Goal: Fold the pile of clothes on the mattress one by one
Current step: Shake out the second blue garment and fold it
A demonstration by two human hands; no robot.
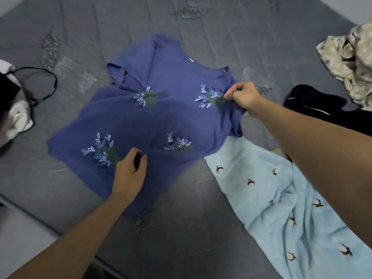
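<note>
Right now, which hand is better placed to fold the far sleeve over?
Probably the right hand: it already pinches the blue shirt up near the collar. The left hand grips the hem.

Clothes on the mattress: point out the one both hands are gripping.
The blue floral top, spread in the middle. The left hand pinches its lower part, the right hand its sleeve side. The light blue bird-print garment, dark garment and beige garment lie untouched.
</note>
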